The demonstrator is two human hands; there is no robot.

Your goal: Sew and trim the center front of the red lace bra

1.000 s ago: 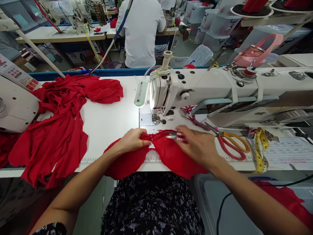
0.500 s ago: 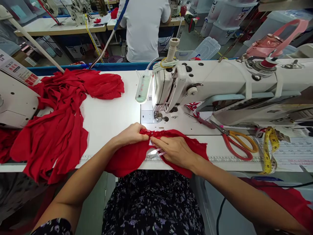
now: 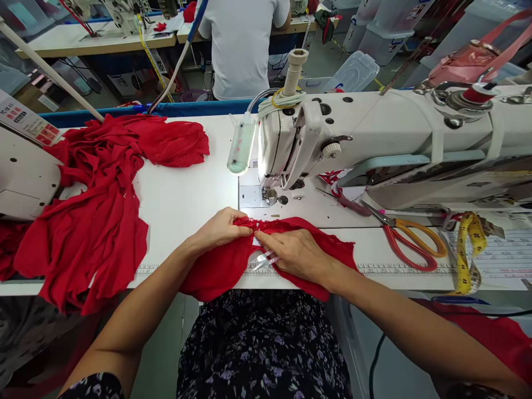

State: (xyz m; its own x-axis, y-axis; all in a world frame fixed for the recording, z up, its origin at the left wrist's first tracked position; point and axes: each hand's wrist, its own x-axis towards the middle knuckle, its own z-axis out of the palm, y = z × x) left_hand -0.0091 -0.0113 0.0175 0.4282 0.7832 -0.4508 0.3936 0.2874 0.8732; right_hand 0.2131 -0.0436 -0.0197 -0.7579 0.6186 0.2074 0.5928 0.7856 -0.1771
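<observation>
A piece of red fabric with a lacy upper edge lies across the table's front edge, part of it hanging over. My left hand pinches its top edge left of the middle. My right hand grips the same fabric just to the right, thumb and index finger close to the left fingertips. A small silvery tool, perhaps thread snips, pokes out from under my right palm; its full shape is hidden. Just beyond my hands is the sewing machine's presser foot, apart from the fabric.
Red garments are heaped at the left. Orange-and-red-handled scissors and a yellow tape measure lie at the right. A lamp hangs beside the machine head. A person in a white shirt sits beyond.
Both hands keep their hold on the red fabric at nearly the same spot. The silvery tool under my right hand has shifted slightly. My view has moved a little.
</observation>
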